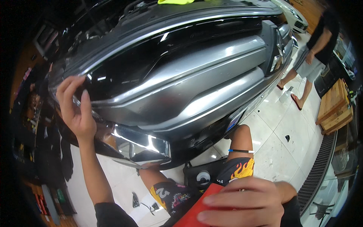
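Note:
The front of a black and silver car [211, 75] fills the middle of the head view, its grille bars running across. My left hand [77, 108] is raised at the car's left front corner, fingers bent and apart with nothing in them. Its fingertips are by the edge of the glossy black panel [128, 64]; I cannot tell if they touch it. Below that hand is a chrome-framed lamp [141, 147]. At the bottom, my right hand [245, 204] is closed over a flat red object [198, 208], partly out of the picture and too covered to name.
A person [317, 49] in grey shorts stands at the right, near a wooden crate [334, 106]. A dark grating [317, 166] runs along the right side. A black bag-like item [202, 176] lies between my knees. A yellow-green cloth [174, 2] rests on top of the car.

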{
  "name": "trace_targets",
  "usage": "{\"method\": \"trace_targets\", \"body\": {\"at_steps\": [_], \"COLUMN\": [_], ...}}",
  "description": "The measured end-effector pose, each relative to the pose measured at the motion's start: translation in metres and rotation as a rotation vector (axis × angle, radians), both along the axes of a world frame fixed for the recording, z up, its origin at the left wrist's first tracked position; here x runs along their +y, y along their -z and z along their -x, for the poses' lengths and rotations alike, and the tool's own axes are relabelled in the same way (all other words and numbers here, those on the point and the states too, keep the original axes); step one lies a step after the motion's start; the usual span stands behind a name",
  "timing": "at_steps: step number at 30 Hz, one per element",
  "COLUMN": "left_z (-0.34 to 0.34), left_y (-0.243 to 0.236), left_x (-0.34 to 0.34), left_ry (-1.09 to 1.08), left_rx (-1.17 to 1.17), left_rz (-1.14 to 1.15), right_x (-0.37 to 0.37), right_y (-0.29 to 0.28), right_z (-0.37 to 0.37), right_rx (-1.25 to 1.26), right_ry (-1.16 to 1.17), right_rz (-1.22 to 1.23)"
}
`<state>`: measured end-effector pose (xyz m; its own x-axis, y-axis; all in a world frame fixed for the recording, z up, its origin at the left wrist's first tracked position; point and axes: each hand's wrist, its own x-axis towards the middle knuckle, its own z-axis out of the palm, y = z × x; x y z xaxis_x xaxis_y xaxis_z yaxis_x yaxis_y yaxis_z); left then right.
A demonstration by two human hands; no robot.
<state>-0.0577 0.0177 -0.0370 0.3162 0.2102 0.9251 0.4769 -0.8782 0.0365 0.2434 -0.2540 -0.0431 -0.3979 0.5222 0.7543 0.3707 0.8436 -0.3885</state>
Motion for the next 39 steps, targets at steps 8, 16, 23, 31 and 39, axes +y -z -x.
{"method": "trace_targets", "body": {"at_steps": [8, 16, 23, 31, 39], "left_z": [-0.007, 0.006, 0.003, -0.003, 0.002], "left_y": [-0.006, -0.008, -0.005, -0.007, -0.007], "left_x": [-0.004, -0.005, -0.005, -0.016, -0.009], "left_ry": [-0.04, 0.031, 0.166, 0.164, 0.088], "left_rx": [0.055, 0.03, -0.019, 0.019, -0.022], "left_rz": [-0.066, -0.069, -0.072, -0.013, -0.029], "right_x": [0.104, 0.146, 0.159, 0.164, 0.132], "right_y": [-0.001, -0.021, -0.018, -0.018, -0.019], "right_z": [-0.011, 0.023, 0.069, 0.086, 0.042], "right_rx": [1.098, 1.354, 1.26, 0.986, 0.798], "right_ry": [-0.011, 0.174, 0.386, 0.543, 0.396], "right_rz": [0.863, 0.846, 0.7, 0.728, 0.941]}}
